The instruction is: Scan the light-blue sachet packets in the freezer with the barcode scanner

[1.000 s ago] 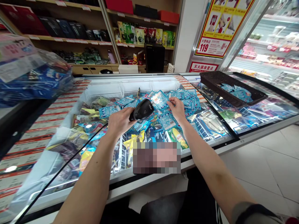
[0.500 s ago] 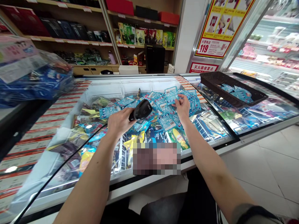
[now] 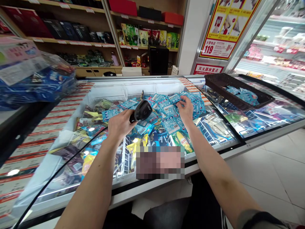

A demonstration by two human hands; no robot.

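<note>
A black handheld barcode scanner (image 3: 142,110) is gripped in my left hand (image 3: 121,124), its head tilted over the freezer. Its cable runs down to the lower left. My right hand (image 3: 186,108) has its fingers closed at the right edge of a blue packet (image 3: 175,98), which lies low over the pile. Many similar blue packets (image 3: 170,110) are spread on top of the other goods below both hands. Yellow packets (image 3: 134,148) show nearer to me, in a white wire basket (image 3: 124,156).
A dark brown basket (image 3: 238,103) with several blue packets (image 3: 245,94) rests on the freezer's right part. Plastic-wrapped packages (image 3: 35,76) sit at the left. The white freezer rim (image 3: 152,193) runs in front of me. Stocked shelves (image 3: 143,47) stand behind.
The blue packet at my right hand has gone from raised, with its printed side facing me, to lower and flatter over the pile. The scanner has shifted slightly left.
</note>
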